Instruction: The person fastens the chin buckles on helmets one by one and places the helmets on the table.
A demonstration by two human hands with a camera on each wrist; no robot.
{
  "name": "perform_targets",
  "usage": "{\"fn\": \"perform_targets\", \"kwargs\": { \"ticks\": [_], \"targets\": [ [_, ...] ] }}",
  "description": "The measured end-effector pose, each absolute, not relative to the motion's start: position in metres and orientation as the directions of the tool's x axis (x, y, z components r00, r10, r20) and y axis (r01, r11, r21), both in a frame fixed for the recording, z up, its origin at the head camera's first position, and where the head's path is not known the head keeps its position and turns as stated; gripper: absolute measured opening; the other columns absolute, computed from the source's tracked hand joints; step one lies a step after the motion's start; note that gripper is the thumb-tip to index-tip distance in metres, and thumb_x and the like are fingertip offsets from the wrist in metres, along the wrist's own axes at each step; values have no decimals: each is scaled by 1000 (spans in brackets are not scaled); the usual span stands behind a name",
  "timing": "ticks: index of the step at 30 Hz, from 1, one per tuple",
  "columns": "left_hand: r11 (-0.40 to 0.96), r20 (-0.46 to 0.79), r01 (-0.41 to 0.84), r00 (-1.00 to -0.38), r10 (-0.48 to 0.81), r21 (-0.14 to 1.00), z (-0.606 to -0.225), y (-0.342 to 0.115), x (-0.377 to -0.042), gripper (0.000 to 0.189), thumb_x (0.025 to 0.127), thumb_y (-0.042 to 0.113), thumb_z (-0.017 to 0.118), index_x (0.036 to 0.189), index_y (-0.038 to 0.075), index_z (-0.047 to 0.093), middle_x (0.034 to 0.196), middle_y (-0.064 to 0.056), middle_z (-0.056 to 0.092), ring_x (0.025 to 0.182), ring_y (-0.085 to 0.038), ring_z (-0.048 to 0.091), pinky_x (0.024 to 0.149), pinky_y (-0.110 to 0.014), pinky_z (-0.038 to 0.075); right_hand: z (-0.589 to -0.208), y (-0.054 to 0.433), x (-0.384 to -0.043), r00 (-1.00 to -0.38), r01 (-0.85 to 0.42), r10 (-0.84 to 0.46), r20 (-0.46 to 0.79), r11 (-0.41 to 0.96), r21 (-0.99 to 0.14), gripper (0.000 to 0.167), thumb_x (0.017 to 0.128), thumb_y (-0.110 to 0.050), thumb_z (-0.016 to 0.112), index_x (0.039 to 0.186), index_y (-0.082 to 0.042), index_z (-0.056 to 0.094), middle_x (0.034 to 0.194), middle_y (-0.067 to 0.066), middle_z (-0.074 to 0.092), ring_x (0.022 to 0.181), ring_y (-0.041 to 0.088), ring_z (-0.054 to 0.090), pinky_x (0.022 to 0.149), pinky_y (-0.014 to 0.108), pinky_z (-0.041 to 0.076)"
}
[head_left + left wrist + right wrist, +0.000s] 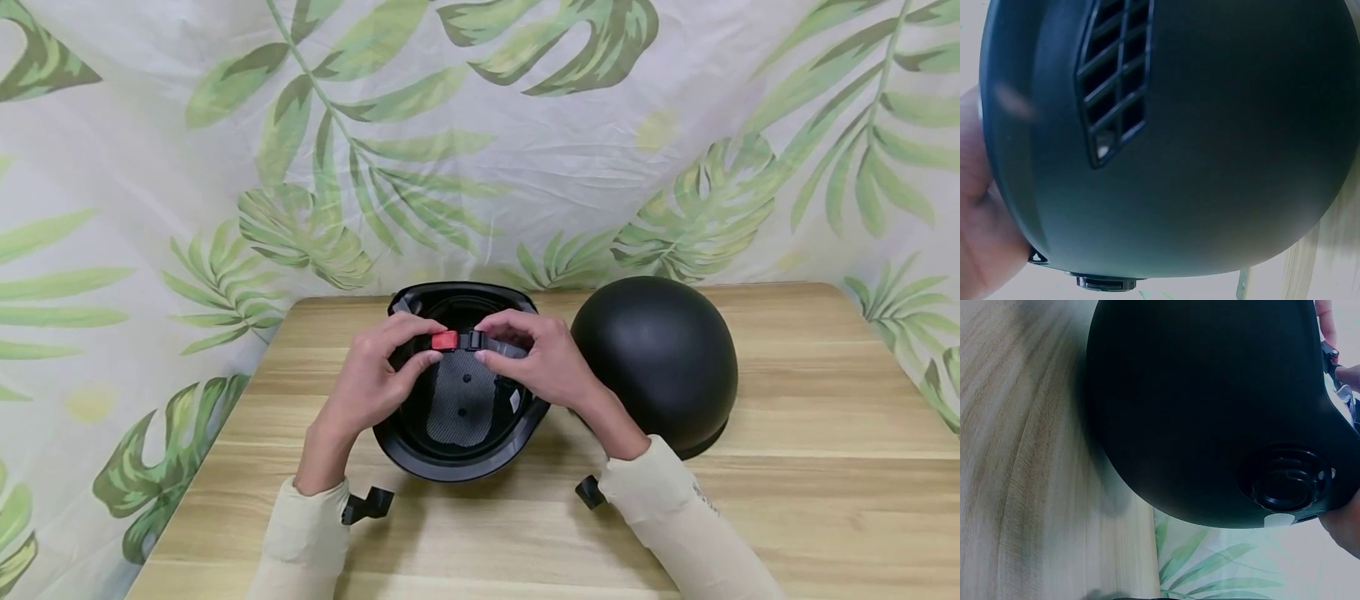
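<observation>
A black helmet (459, 468) lies upside down on the table, its dark padded inside facing up. Above the opening, my left hand (377, 364) pinches the red buckle end (444, 340) of the chin strap between thumb and fingers. My right hand (546, 357) pinches the black strap fitting (476, 340) beside it, where a grey strap (508, 347) leads off to the right. The red and black parts appear joined. In the left wrist view the helmet's shell shows a slatted vent (1116, 75); a round black knob (1284, 482) is visible in the right wrist view.
A second black helmet (656, 358), dome up, stands close to the right forearm. The wooden table (817, 500) ends at a leaf-patterned cloth (555, 167) behind. Black wrist mounts (369, 504) stick out from both sleeves.
</observation>
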State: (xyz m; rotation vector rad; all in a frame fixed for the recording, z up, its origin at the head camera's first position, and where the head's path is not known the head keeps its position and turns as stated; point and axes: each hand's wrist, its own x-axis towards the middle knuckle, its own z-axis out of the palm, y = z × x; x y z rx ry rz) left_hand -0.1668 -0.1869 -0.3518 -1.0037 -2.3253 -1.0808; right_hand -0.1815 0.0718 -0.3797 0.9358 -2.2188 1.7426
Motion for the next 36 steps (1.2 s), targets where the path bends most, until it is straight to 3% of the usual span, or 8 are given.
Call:
{"fn": "perform_targets", "kwargs": {
  "ticks": [11, 36],
  "targets": [
    [407, 609, 753, -658, 442, 518, -354, -183, -166, 30, 86, -8, 83, 112, 4, 75, 107, -6, 73, 99, -17, 65, 90, -28, 50, -380, 72, -181, -818, -514, -359, 450, 104, -852, 26, 92, -9, 84, 117, -9, 79, 109, 6, 77, 90, 19, 70, 74, 27, 57],
    [375, 638, 777, -629, 444, 505, -357, -178, -167, 27, 84, -8, 84, 107, 2, 75, 103, -8, 72, 95, -19, 65, 85, -30, 51, -381, 69, -180, -802, -525, -367, 471, 56, -849, 29, 89, -5, 86, 117, -7, 81, 107, 7, 77, 91, 17, 67, 75, 24, 58]
  ]
}}
